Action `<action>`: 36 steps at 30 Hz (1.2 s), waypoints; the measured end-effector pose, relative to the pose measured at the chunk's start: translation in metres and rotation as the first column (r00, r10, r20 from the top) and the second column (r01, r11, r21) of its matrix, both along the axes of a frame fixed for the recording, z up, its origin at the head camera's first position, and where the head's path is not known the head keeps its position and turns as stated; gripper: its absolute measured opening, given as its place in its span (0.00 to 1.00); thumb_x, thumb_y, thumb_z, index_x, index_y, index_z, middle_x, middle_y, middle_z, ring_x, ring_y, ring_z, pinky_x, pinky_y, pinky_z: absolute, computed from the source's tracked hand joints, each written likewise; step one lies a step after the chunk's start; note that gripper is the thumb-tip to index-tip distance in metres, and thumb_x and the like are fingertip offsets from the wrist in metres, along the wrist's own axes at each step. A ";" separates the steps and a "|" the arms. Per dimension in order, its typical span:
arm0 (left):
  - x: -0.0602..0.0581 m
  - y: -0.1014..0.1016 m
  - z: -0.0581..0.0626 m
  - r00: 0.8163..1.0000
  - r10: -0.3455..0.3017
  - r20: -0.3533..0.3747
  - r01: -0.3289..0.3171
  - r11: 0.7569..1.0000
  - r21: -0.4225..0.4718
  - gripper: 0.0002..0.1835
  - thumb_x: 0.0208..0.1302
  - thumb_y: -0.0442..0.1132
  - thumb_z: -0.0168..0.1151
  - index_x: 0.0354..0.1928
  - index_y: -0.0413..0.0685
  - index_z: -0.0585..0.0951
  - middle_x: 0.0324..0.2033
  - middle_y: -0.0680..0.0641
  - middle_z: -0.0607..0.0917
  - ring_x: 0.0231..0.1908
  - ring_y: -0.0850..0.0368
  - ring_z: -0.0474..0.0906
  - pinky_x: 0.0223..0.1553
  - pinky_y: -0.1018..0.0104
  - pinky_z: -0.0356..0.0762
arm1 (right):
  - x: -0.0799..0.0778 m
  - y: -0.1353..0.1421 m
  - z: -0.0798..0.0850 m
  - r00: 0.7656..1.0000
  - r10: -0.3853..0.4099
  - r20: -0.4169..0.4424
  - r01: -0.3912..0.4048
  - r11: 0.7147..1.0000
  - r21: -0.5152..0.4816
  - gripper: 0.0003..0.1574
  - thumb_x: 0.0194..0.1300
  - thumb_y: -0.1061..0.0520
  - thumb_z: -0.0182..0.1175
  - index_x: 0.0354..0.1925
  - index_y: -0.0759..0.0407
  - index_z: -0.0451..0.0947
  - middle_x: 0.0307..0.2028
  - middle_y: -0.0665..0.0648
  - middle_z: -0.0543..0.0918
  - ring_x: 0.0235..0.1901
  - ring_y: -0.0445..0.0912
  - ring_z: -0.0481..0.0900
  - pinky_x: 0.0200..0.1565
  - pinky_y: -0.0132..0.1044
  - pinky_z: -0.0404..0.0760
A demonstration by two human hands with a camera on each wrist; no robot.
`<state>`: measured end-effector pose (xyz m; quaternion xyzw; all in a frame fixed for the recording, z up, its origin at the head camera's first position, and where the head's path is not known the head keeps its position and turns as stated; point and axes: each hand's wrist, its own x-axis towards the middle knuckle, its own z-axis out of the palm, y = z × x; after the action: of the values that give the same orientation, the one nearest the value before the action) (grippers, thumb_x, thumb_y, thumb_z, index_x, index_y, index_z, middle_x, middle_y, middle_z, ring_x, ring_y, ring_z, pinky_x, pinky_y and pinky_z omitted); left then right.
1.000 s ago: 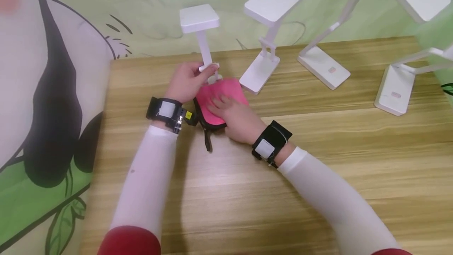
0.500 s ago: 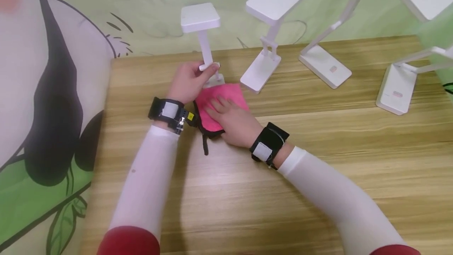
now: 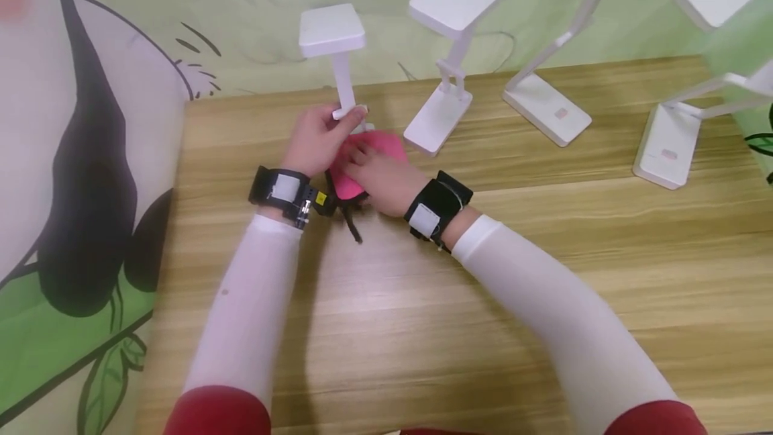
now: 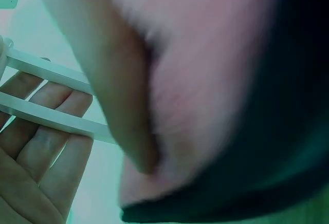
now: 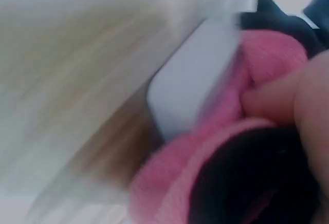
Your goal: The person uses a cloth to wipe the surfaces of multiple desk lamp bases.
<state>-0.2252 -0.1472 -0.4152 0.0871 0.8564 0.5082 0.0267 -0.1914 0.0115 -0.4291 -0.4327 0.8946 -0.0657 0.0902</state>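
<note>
My left hand (image 3: 313, 141) grips the lower arm of a small white desk lamp (image 3: 332, 27), thumb in front. Two thin bars of its folding arm (image 4: 56, 116) cross the fingers in the left wrist view. Over the lamp's base lies a pink cloth (image 3: 391, 145) with black edging and a dark strap. My right hand (image 3: 386, 178) presses on the cloth with fingers spread. In the right wrist view a finger pushes into the pink cloth (image 5: 272, 54) beside the bare end of the white base (image 5: 187, 75). Most of the base is hidden.
A second white lamp (image 3: 437, 116) stands just right of the cloth. Two more lamps, a tall one (image 3: 546, 109) and another (image 3: 667, 146), stand farther right on the wooden table (image 3: 483, 327). A printed green wall (image 3: 253, 39) rises behind.
My right hand and the pink cloth slid toward me, then back away toward the lamp's stem, so the base is covered further up. My left hand keeps its hold on the lamp.
</note>
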 end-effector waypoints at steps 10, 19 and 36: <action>-0.001 -0.004 0.002 0.999 -0.033 0.009 0.034 0.998 -0.053 0.25 0.66 0.65 0.58 0.50 0.55 0.86 0.26 0.42 0.80 0.22 0.54 0.61 0.21 0.65 0.56 | 0.027 0.008 -0.022 0.989 -0.043 -0.140 0.035 0.998 -0.060 0.39 0.67 0.66 0.54 0.74 0.62 0.57 0.72 0.66 0.59 0.72 0.58 0.49 0.71 0.54 0.55; 0.000 -0.004 0.003 0.999 -0.029 -0.016 0.027 0.996 -0.080 0.26 0.66 0.66 0.57 0.45 0.53 0.86 0.16 0.45 0.65 0.19 0.53 0.60 0.18 0.64 0.55 | 0.050 0.026 -0.015 0.999 -0.030 0.024 0.031 0.999 -0.034 0.44 0.65 0.71 0.53 0.76 0.60 0.52 0.75 0.64 0.51 0.73 0.57 0.39 0.72 0.54 0.48; 0.004 -0.005 0.002 0.999 -0.046 0.000 0.046 0.998 -0.043 0.25 0.66 0.63 0.59 0.46 0.51 0.87 0.23 0.41 0.80 0.22 0.53 0.65 0.20 0.63 0.59 | -0.001 -0.007 -0.012 0.992 -0.094 -0.085 0.083 0.988 -0.130 0.40 0.65 0.59 0.64 0.72 0.61 0.63 0.70 0.64 0.64 0.68 0.58 0.59 0.70 0.50 0.59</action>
<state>-0.2215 -0.1525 -0.4132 0.1066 0.8649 0.4889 0.0399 -0.1923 0.0040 -0.4413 -0.3999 0.9102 -0.1064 0.0190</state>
